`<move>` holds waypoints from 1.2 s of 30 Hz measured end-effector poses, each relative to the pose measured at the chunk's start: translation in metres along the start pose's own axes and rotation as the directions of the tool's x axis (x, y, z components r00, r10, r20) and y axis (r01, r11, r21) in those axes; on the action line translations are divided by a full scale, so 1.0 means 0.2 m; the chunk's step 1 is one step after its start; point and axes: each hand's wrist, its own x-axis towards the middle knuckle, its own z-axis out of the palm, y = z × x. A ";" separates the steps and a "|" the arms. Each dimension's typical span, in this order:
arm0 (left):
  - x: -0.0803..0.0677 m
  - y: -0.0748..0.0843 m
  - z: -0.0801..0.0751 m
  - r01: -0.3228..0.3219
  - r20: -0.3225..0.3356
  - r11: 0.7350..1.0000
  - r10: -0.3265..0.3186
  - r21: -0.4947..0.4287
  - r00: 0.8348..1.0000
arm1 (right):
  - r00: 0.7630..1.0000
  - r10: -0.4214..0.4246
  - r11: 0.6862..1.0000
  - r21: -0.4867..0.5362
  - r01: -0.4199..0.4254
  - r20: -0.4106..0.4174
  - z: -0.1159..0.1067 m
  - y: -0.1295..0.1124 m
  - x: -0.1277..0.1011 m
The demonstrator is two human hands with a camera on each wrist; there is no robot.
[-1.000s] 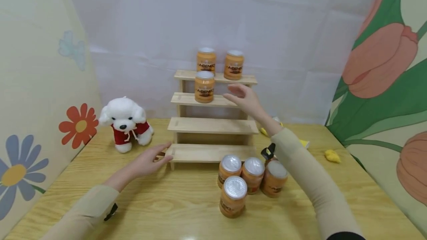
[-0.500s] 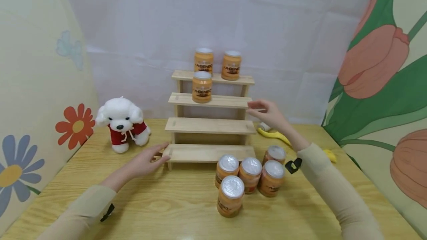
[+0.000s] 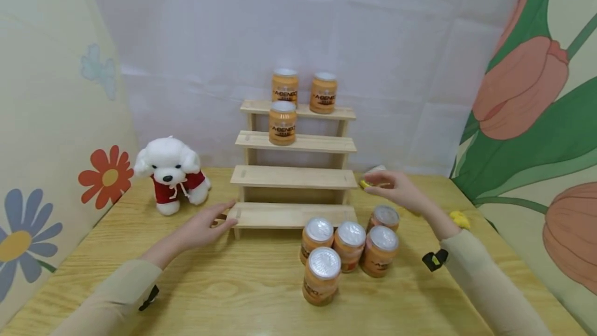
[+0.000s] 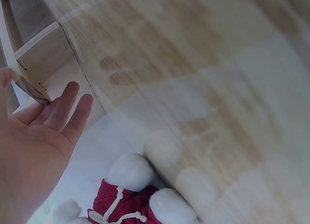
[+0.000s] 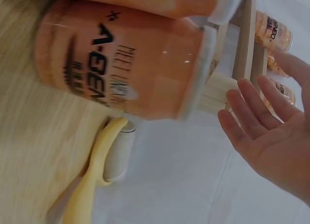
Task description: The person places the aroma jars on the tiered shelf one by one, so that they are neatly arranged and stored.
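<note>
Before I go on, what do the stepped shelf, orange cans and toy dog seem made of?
Stepped shelf: apparently wood, pale and matte, with faint grain. Orange cans: glossy printed sides, metal or plastic, can't tell; silvery lids look like foil, by crinkled glints. Toy dog: likely plush, by its fluffy white surface.

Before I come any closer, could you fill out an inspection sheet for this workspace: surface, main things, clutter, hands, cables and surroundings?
Surface: wood-grained table.
Main things: a four-step wooden shelf; two cans on its top step, one can on the next step down; five cans grouped on the table near its right end. All upright.
Clutter: white plush dog in red; banana-shaped yellow thing near a white cylinder; small yellow thing, unclear what.
Hands: left hand holds the lowest step's left end; right hand holds nothing.
Cables: nothing seen.
Surroundings: white backdrop; painted flower panels either side.
</note>
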 end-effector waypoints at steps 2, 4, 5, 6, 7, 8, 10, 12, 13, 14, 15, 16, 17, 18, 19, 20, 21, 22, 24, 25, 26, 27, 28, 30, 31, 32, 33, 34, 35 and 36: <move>0.00 0.00 0.00 -0.003 -0.003 1.000 0.003 0.003 1.000 | 1.000 0.018 1.000 0.004 -0.018 0.022 0.01 0.02 -0.03; 0.00 -0.01 0.00 -0.002 -0.004 1.000 0.002 0.005 1.000 | 0.998 0.037 0.999 -0.005 -0.037 0.049 0.01 0.05 -0.05; 0.00 -0.01 0.01 -0.003 -0.004 1.000 0.003 0.003 1.000 | 0.997 0.047 0.999 -0.014 -0.046 0.062 0.01 0.06 -0.06; 0.00 -0.01 0.01 -0.003 -0.002 1.000 0.003 0.002 1.000 | 0.996 0.051 0.998 -0.026 -0.049 0.079 0.01 0.08 -0.07; 0.00 -0.01 0.01 -0.004 -0.001 1.000 0.004 0.001 1.000 | 0.994 0.053 0.998 -0.034 -0.050 0.094 0.01 0.09 -0.09; 0.00 -0.02 0.01 -0.005 0.000 1.000 0.005 0.000 1.000 | 0.992 0.055 0.998 -0.043 -0.050 0.111 0.02 0.11 -0.10; 0.01 -0.02 0.02 -0.005 0.003 1.000 0.005 -0.003 1.000 | 0.987 0.060 0.997 -0.057 -0.052 0.149 0.02 0.14 -0.12; 0.01 -0.02 0.02 -0.005 0.005 1.000 0.005 -0.009 1.000 | 0.979 0.090 0.995 -0.059 -0.080 0.182 0.01 0.16 -0.14; 0.01 -0.02 0.03 -0.005 0.006 1.000 0.005 -0.012 1.000 | 0.975 0.106 0.994 -0.055 -0.097 0.195 0.01 0.17 -0.15; 0.01 -0.02 0.03 -0.006 0.006 1.000 0.006 -0.014 1.000 | 0.971 0.122 0.992 -0.054 -0.113 0.207 0.01 0.18 -0.16; 0.01 -0.02 0.03 -0.006 0.004 1.000 0.006 -0.016 1.000 | 0.968 0.136 0.990 -0.051 -0.128 0.210 0.01 0.19 -0.17; 0.01 -0.02 0.03 -0.006 0.002 1.000 0.006 -0.015 1.000 | 0.966 0.154 0.988 -0.053 -0.146 0.208 0.01 0.19 -0.18; 0.01 -0.02 0.03 -0.007 -0.001 1.000 0.007 -0.015 1.000 | 0.966 0.160 0.987 -0.056 -0.152 0.202 0.01 0.20 -0.18; 0.01 -0.02 0.02 -0.009 -0.003 1.000 0.009 -0.013 1.000 | 0.968 0.161 0.987 -0.058 -0.152 0.191 0.01 0.21 -0.18; 0.01 -0.02 0.02 -0.010 -0.006 1.000 0.010 -0.010 1.000 | 0.971 0.160 0.987 -0.064 -0.151 0.177 0.01 0.21 -0.18; 0.01 -0.02 0.02 -0.012 -0.008 1.000 0.012 -0.006 1.000 | 0.975 0.155 0.987 -0.075 -0.144 0.158 0.01 0.22 -0.18; 0.01 -0.02 0.02 -0.014 -0.009 1.000 0.014 -0.005 1.000 | 0.979 0.147 0.987 -0.088 -0.135 0.139 0.01 0.23 -0.17; 0.01 -0.02 0.02 -0.017 -0.009 1.000 0.017 -0.004 1.000 | 0.983 0.138 0.987 -0.099 -0.127 0.121 0.02 0.23 -0.17; 0.01 -0.03 0.02 -0.020 -0.009 1.000 0.020 -0.003 1.000 | 0.989 0.116 0.988 -0.113 -0.106 0.087 0.03 0.24 -0.16; 0.01 -0.03 0.02 -0.021 -0.008 1.000 0.021 -0.003 1.000 | 0.991 0.110 0.987 -0.122 -0.101 0.071 0.03 0.25 -0.15; 0.01 -0.03 0.02 -0.021 -0.008 1.000 0.021 -0.003 1.000 | 0.993 0.104 0.986 -0.132 -0.097 0.054 0.03 0.25 -0.14; 0.01 -0.03 0.02 -0.021 -0.007 1.000 0.021 -0.004 1.000 | 0.994 0.105 0.986 -0.137 -0.099 0.036 0.04 0.25 -0.13; 0.01 -0.03 0.02 -0.020 -0.006 1.000 0.020 -0.004 1.000 | 0.994 0.110 0.984 -0.143 -0.107 0.017 0.04 0.26 -0.13; 0.01 -0.03 0.02 -0.019 -0.006 1.000 0.019 -0.003 1.000 | 0.992 0.123 0.980 -0.156 -0.125 -0.021 0.05 0.26 -0.11; 0.01 -0.03 0.02 -0.018 -0.007 1.000 0.018 -0.002 1.000 | 0.990 0.132 0.977 -0.165 -0.137 -0.041 0.05 0.26 -0.11; 0.01 -0.03 0.02 -0.018 -0.008 1.000 0.018 -0.002 1.000 | 0.989 0.139 0.974 -0.170 -0.147 -0.058 0.05 0.26 -0.10; 0.01 -0.03 0.02 -0.018 -0.008 1.000 0.018 0.000 1.000 | 0.987 0.143 0.973 -0.174 -0.154 -0.072 0.06 0.26 -0.10; 0.02 -0.03 0.02 -0.019 -0.009 1.000 0.019 0.001 1.000 | 0.986 0.143 0.971 -0.181 -0.156 -0.085 0.06 0.26 -0.10; 0.02 -0.03 0.02 -0.019 -0.009 1.000 0.019 0.004 1.000 | 0.986 0.136 0.970 -0.189 -0.151 -0.094 0.07 0.26 -0.10; 0.02 -0.03 0.02 -0.018 -0.009 1.000 0.019 0.005 1.000 | 0.988 0.119 0.970 -0.199 -0.136 -0.096 0.07 0.26 -0.10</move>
